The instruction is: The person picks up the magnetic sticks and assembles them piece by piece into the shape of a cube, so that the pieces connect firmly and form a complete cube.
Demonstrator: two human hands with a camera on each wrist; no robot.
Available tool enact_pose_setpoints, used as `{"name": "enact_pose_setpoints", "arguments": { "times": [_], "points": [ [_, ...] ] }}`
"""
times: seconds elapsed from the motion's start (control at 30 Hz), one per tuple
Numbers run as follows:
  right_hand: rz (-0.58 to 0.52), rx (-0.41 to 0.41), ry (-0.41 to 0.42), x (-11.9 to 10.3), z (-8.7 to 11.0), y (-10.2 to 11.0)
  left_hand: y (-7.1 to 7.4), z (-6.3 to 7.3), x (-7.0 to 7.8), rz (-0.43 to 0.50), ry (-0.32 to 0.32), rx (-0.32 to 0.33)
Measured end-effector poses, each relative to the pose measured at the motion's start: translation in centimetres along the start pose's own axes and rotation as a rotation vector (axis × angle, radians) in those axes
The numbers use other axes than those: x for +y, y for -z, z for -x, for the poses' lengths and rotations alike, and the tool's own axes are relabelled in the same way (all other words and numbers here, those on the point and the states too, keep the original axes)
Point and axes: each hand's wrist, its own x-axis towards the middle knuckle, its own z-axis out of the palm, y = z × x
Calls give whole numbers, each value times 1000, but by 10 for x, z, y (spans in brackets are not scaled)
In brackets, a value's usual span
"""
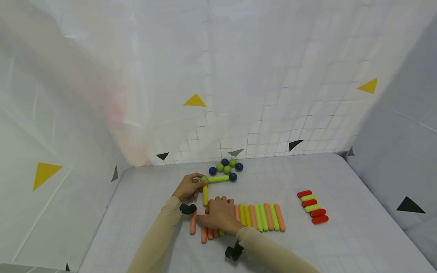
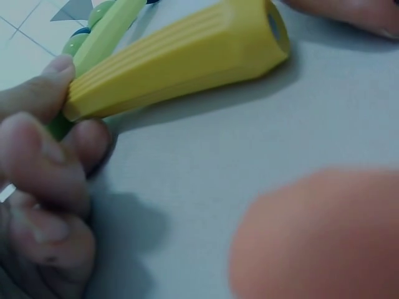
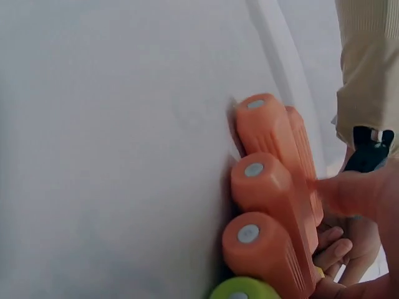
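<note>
Two hands work above a white tabletop (image 1: 348,246). The left hand (image 1: 189,187) pinches a green ball (image 1: 204,178), its fingers partly covering it; this ball joins a lime stick (image 1: 218,178), tipped by a dark blue ball (image 1: 233,176), and a yellow stick (image 1: 205,196) pointing toward the wearer. In the left wrist view the green ball is largely masked by fingers and the yellow stick, and a blurred shape at lower right is too close to identify.

The right hand (image 1: 221,214) lies over the left part of a row of sticks (image 1: 247,216), hiding several, so their number cannot be counted. Its thumb touches a coral stick in the right wrist view, but its fingertips are obscured; whether it has hold of anything, and how far open it is, cannot be told. A green stick (image 3: 243,289) is cut off by the lower edge there. The black device (image 1: 187,208) on the left wrist overlaps the far end of the leftmost coral stick (image 1: 192,224).
</note>
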Motion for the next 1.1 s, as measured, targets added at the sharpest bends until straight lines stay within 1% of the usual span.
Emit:
{"name": "enact_pose_setpoints", "arguments": {
  "times": [0.1,0.17,0.33,0.47,0.73,0.83,0.93,1.03,1.1],
  "points": [
    [8,6,23,-3,2,0,2,-2,-3,4,3,-4],
    [37,12,33,-6,2,-2,3,-3,-4,12,7,-5],
    [102,38,8,-14,1,-9,0,-1,-2,37,8,-6],
    [121,46,2,-17,2,-9,-1,0,0,30,7,-10],
    [167,13,-1,-20,3,-8,-1,0,-2,20,10,-5],
    [145,-25,-10,-20,4,-6,-1,-2,-4,24,16,-5],
    [94,-82,2,-18,4,0,-2,-2,-4,31,20,-4],
    [1,-120,23,-14,4,8,-1,-2,-5,37,18,0],
    [-55,-129,37,-11,3,15,-1,-2,-5,42,17,2]
  ]
}}
